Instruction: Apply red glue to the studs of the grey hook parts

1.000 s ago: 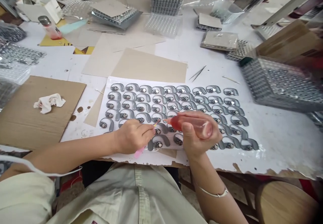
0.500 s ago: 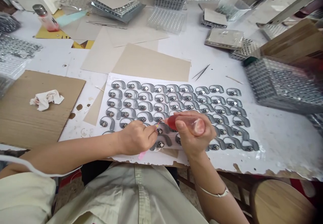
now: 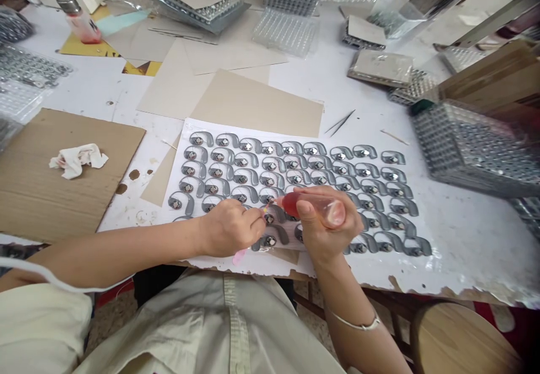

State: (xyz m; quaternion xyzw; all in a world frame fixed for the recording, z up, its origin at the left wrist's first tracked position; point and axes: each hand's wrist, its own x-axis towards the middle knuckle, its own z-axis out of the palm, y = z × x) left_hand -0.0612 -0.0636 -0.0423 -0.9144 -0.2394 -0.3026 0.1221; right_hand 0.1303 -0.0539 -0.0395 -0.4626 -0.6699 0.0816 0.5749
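Note:
My right hand (image 3: 331,228) grips a clear squeeze bottle (image 3: 316,205) holding red liquid, tilted with its nozzle pointing left. The nozzle tip is at one of the grey hook-shaped pieces (image 3: 276,213) lying in rows on a white sheet (image 3: 179,185). Each piece carries a shiny, faceted round part. Close to the nozzle, my left hand (image 3: 232,228) is closed in a pinch around a slim stick with a yellow-orange tip (image 3: 265,210). A pink end (image 3: 239,257) shows below this hand; whether it belongs to the stick I cannot tell.
Tweezers (image 3: 341,122) and a thin wooden stick (image 3: 394,136) lie beyond the sheet. Crumpled tissue (image 3: 79,160) rests on cardboard (image 3: 37,205) at left. Stacked trays (image 3: 476,143) stand at right, a red-stained bottle (image 3: 80,21) at the back left. A wooden stool (image 3: 464,337) is below the table.
The view has shifted slightly, so table things appear a little further right. Both hands keep almost the same place over the pieces, still holding the bottle and the stick.

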